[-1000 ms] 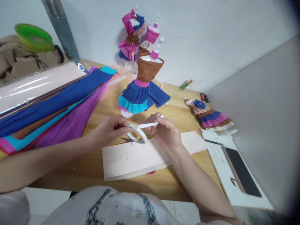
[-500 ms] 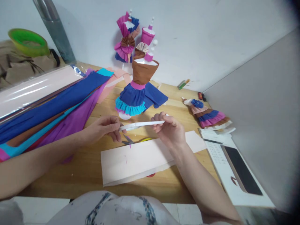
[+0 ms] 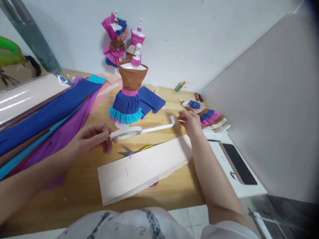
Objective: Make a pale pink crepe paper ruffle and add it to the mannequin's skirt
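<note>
My left hand (image 3: 96,136) pinches the near edge of a roll of white tape (image 3: 131,131) between thumb and fingers. From the roll a white strip stretches to the right, its free end bent upward. Just beyond that end is my right hand (image 3: 190,122), apart from the strip, fingers loosely bent and nothing visible in them. Below both hands lies a long folded piece of pale paper (image 3: 144,169). Behind its upper edge, scissors (image 3: 128,151) show their blades and part of a yellow handle. A small dress form (image 3: 133,78) in brown, blue and turquoise crepe paper stands beyond the roll.
Coloured crepe paper (image 3: 57,109) covers the left side, near a bottle (image 3: 35,36). Other dressed forms (image 3: 117,49) stand by the wall. At right lie a small layered paper dress (image 3: 209,116), a glue stick (image 3: 180,86) and a phone (image 3: 238,162) on white sheets.
My right hand has let go of the tape strip and moved right. The strip's end now hangs free. The view has turned right, shifting things leftward.
</note>
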Demonstrator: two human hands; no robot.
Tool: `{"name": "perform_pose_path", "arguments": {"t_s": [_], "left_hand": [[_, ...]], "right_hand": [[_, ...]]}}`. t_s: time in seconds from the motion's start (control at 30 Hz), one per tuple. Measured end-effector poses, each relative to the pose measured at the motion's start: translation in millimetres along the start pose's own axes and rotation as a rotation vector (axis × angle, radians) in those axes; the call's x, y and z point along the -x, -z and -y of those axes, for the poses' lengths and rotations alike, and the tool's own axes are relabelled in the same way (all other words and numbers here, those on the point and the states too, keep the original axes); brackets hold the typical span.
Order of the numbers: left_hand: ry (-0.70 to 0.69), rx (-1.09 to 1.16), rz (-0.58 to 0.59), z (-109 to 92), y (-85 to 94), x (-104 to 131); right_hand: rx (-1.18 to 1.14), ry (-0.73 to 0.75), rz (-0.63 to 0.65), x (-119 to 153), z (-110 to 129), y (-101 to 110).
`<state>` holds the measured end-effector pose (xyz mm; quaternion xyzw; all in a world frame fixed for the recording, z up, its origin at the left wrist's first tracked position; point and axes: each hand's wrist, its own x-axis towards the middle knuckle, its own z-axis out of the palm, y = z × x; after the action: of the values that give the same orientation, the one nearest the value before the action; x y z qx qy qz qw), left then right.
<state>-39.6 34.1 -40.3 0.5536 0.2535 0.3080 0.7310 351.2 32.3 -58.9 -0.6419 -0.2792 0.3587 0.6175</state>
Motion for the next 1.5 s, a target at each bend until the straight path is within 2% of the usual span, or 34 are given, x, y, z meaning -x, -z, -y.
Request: {"name": "perform_pose_path", "arguments": {"t_s": [0.1, 0.23, 0.3, 0.33, 0.5, 0.6, 0.77, 0.83, 0.9, 0.93, 1.03, 1.07, 1.2, 1.33, 1.4, 1.5], "left_hand": [[-0.017, -0.011, -0.016, -8, -4.6, 2], [-0.035, 0.017, -0.059, -20, -14.6, 1], [-0.041, 0.019, -0.063, -24, -18.2, 0], [-0.049, 0.021, -0.065, -26, -19.3, 0], [-0.063, 0.013, -0.046, -30, -22.4, 5], [-0.079, 0.012, -0.026, -34, -27.0, 8], [-0.140, 0.028, -0.016, -42, -37.0, 7], [-0.140, 0.040, -0.036, -43, -37.9, 7], [-0.141, 0.057, -0.052, -41, -36.2, 7], [-0.143, 0.067, -0.057, -39, -34.7, 7], [-0.140, 0.108, -0.061, -31, -29.5, 4], [-0.127, 0.122, -0.064, -27, -28.1, 3], [-0.037, 0.148, -0.073, -14, -26.1, -7], [0.053, 0.142, -0.073, -9, -29.1, -12], [0.072, 0.147, -0.080, -9, -30.8, -12], [0.087, 0.158, -0.084, -10, -32.4, -9]], "right_hand": [[0.161, 0.078, 0.164, 30, 2, 5], [0.738, 0.484, 0.862, 74, 4, -2], [0.874, 0.619, 0.993, 86, 3, -5], [0.914, 0.659, 1.020, 88, 2, -6], [0.949, 0.688, 0.991, 86, -5, -7], [0.919, 0.686, 0.876, 81, -9, -21], [0.875, 0.787, 0.652, 69, -10, -63], [0.863, 0.810, 0.554, 72, -6, -68], [0.848, 0.786, 0.531, 87, -1, -62], [0.856, 0.741, 0.576, 98, 0, -56], [0.942, 0.620, 0.922, 137, -2, -35], [0.995, 0.618, 0.981, 149, -5, -29], [1.123, 0.576, 0.977, 179, -10, -14], [1.079, 0.401, 1.042, 183, 10, 11], [0.984, 0.255, 1.045, 180, 21, 28], [0.660, 0.059, 1.026, 176, 24, 49]]}}
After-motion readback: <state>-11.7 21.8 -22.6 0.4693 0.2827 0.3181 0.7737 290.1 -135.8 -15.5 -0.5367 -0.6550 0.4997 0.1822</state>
